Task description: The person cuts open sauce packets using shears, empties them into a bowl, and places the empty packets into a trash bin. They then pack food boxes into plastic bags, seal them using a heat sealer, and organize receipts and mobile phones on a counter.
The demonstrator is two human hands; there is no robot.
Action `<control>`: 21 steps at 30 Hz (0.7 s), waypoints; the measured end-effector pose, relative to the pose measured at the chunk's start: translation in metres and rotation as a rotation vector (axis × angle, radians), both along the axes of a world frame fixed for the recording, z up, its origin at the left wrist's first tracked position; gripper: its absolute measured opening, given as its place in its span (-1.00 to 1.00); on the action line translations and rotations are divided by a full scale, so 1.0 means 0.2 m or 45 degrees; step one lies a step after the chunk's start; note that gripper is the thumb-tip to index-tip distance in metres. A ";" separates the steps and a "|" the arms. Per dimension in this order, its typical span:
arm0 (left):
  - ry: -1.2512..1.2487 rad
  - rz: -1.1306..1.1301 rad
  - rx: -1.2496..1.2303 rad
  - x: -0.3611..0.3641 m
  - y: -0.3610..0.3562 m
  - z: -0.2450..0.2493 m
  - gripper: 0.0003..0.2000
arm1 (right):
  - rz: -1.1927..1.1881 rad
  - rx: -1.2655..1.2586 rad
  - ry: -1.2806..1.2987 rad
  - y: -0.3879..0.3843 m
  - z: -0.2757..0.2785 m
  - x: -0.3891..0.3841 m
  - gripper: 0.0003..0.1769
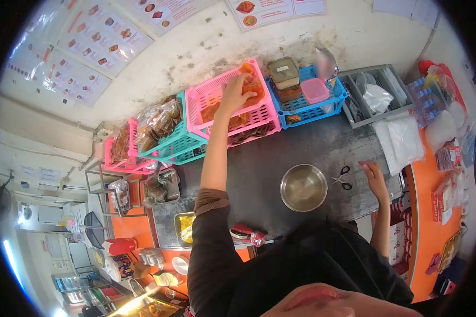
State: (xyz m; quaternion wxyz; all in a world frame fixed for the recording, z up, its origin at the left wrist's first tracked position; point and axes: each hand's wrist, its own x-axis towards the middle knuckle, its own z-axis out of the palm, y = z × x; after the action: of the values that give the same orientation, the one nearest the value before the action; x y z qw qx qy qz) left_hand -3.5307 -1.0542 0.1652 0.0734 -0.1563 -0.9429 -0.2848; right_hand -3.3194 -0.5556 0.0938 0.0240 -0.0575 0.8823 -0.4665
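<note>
My left hand (235, 96) reaches into the upper pink basket (198, 95), its fingers spread over orange-red packets (255, 84). Whether the fingertips touch a packet is hard to tell. Near the right end of the dark worktop (248, 174), my right hand (374, 178) hovers with its fingers apart and nothing in it. To its left lie black-handled scissors (341, 179), beside a round steel bowl (304, 187).
A teal basket (180, 145) of bagged goods stands left of the pink one; a blue basket (301, 113) with containers stands right. Further right are a grey divided tray (362, 121) and white plastic bags (399, 142). A red packet (247, 233) lies at the front edge.
</note>
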 end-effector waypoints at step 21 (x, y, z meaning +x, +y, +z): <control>0.390 0.482 0.087 0.08 0.01 0.05 -0.04 | 0.269 0.192 -0.279 -0.31 -0.37 0.12 -0.66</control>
State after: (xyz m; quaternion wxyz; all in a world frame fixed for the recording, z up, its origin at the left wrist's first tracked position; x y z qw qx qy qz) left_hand -3.5156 -1.0524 0.1762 0.2728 -0.0157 -0.9231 -0.2705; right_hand -3.2952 -0.6173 0.0197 0.1731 -0.0968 0.8960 -0.3972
